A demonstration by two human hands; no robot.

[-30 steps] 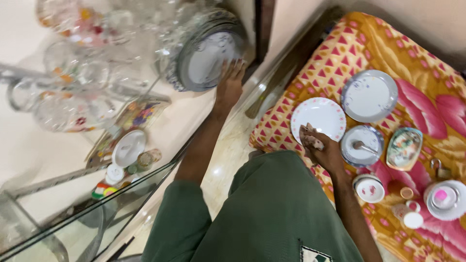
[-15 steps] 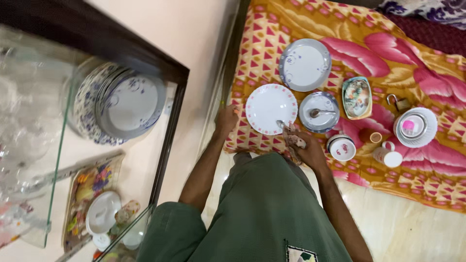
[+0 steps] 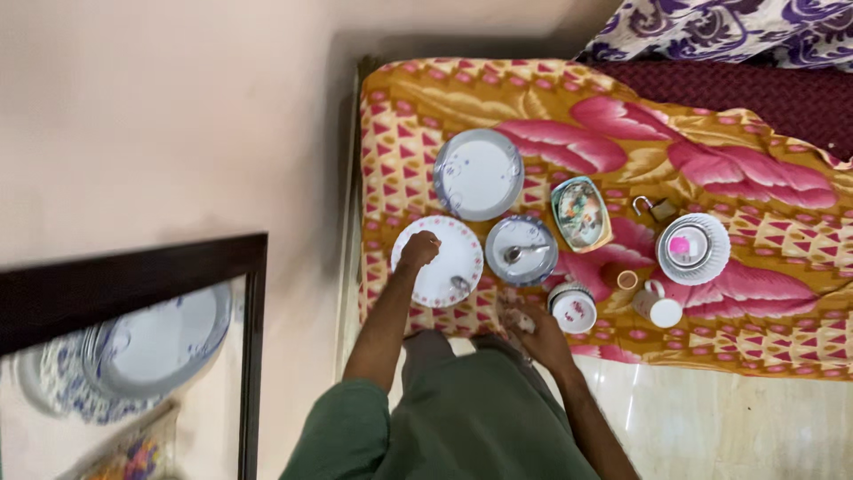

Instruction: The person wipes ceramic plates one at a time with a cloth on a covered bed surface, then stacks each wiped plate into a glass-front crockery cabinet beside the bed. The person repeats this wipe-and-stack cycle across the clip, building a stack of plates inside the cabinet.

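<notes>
Fingers of the left hand [image 3: 418, 250] curl onto the white plate [image 3: 437, 260], which lies on the blanket [image 3: 569, 107] beside a grey plate [image 3: 522, 251]. The right hand [image 3: 531, 329] pinches a cloth [image 3: 518, 318] below it, near a cup [image 3: 573, 308].

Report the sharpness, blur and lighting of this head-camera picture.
Head view: soft, even indoor light, no hard shadows; the round white plate with red rim dots under the left hand reads fairly sharp; the right hand is motion-smeared; the stacked blue-patterned plates behind cabinet glass are hazy.
</notes>
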